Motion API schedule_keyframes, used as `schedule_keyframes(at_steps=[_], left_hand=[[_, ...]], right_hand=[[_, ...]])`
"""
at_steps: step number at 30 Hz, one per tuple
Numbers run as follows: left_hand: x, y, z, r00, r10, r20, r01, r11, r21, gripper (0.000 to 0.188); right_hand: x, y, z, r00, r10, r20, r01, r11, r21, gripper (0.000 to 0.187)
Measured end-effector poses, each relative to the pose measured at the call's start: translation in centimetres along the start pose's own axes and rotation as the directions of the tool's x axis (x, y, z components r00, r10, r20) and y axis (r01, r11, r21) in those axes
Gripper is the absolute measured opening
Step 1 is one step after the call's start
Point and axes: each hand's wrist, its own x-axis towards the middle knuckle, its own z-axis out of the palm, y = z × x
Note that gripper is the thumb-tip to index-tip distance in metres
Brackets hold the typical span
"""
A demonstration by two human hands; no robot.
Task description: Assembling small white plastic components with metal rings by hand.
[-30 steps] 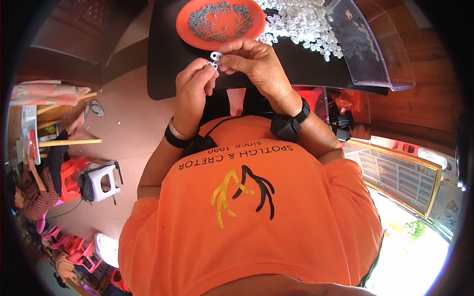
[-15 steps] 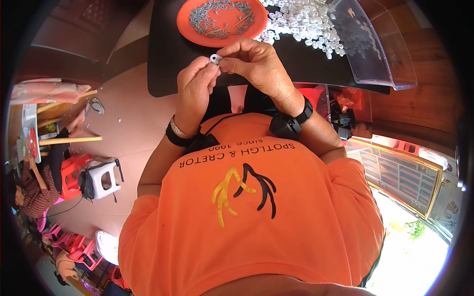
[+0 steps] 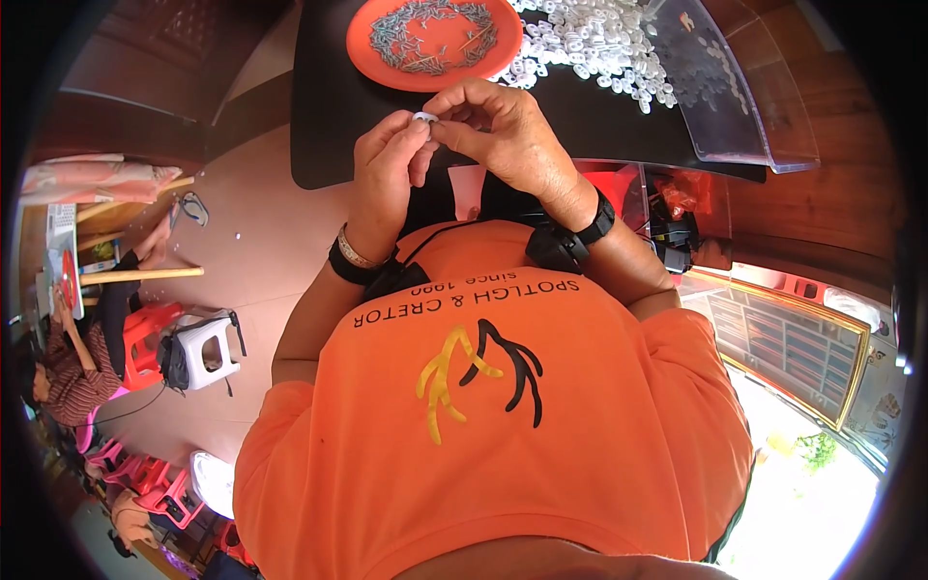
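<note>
Just beyond my chest, at the table's near edge, both hands meet around a small white plastic piece [image 3: 423, 117]. The thumb and fingers of my left hand [image 3: 389, 159] pinch it from the left. My right hand [image 3: 512, 135] is closed too, its thumb and forefinger tips pressed together at the piece's right side; whatever sits between them is hidden. Beyond my hands, an orange-red plate [image 3: 362, 60] carries many small grey metal screws [image 3: 394, 46]. To its right a heap of similar white plastic pieces [image 3: 604, 43] spreads over the black table [image 3: 324, 135].
A clear plastic bin [image 3: 720, 155] lies at the table's right end. On the left, another person [image 3: 82, 387] sits by a low wooden table near a white stool [image 3: 208, 353] and red stools. A sandal [image 3: 193, 208] rests on the tiled floor [image 3: 266, 193].
The white piece has tilted between my fingers, so its hole no longer faces up as plainly. My left hand has shifted slightly right, and my right hand stays nearly in place.
</note>
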Motion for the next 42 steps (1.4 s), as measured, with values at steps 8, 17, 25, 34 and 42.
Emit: schedule_keyframes(at_steps=[8,17,25,34,42], left_hand=[[0.1,-0.2,0.0,0.997,-0.035,-0.073,0.033,0.999,-0.027,0.026],[-0.1,-0.3,-0.4,0.999,0.027,-0.023,-0.029,0.994,-0.102,0.032],[-0.2,-0.4,-0.4,0.993,0.103,-0.050,-0.109,0.984,-0.140,0.029],[-0.2,-0.1,-0.2,0.987,0.141,-0.075,-0.146,0.986,-0.074,0.028],[-0.1,-0.6,-0.2,0.993,0.110,-0.044,-0.113,0.992,-0.061,0.029]], right_hand=[[0.0,-0.4,0.5,0.959,-0.282,0.025,0.267,0.872,-0.410,0.026],[0.4,-0.2,1.3,0.889,-0.458,0.019,0.399,0.753,-0.523,0.024],[0.2,-0.2,1.4,0.897,-0.439,0.048,0.408,0.781,-0.472,0.021],[0.2,-0.7,1.5,0.904,-0.422,0.062,0.399,0.784,-0.475,0.014],[0.4,0.3,0.8,0.869,-0.489,0.073,0.453,0.730,-0.512,0.012]])
